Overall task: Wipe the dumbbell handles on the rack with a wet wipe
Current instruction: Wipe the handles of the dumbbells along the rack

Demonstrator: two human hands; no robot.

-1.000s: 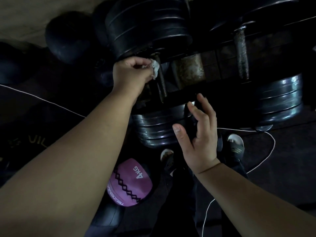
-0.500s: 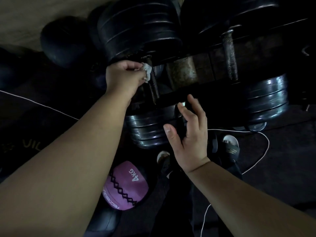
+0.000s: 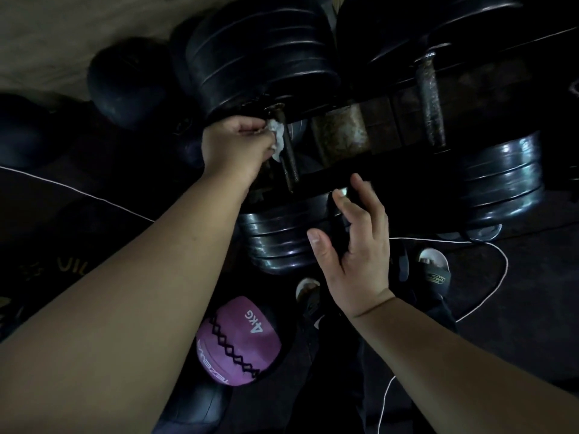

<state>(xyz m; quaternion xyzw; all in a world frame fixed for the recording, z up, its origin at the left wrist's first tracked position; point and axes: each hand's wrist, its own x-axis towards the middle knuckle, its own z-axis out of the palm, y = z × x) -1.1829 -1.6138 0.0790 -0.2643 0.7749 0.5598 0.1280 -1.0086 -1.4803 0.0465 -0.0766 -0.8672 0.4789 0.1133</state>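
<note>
Left hand point(image 3: 235, 145) fingers still clamp crumpled white wet wipe point(image 3: 278, 140) atop rusty knurled dumbbell handle point(image 3: 289, 166); stretch below fingers likely unwiped. Right hand point(image 3: 354, 245) fingers spread.

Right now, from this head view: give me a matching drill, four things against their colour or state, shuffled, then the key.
1. wet wipe
2. medicine ball
3. dumbbell handle at image right
4. right hand

A. purple, marked 4KG
B. rusty, no hand on it
C. white, pinched by the left hand
D. open, fingers spread

Pairs: 1-C, 2-A, 3-B, 4-D
</note>
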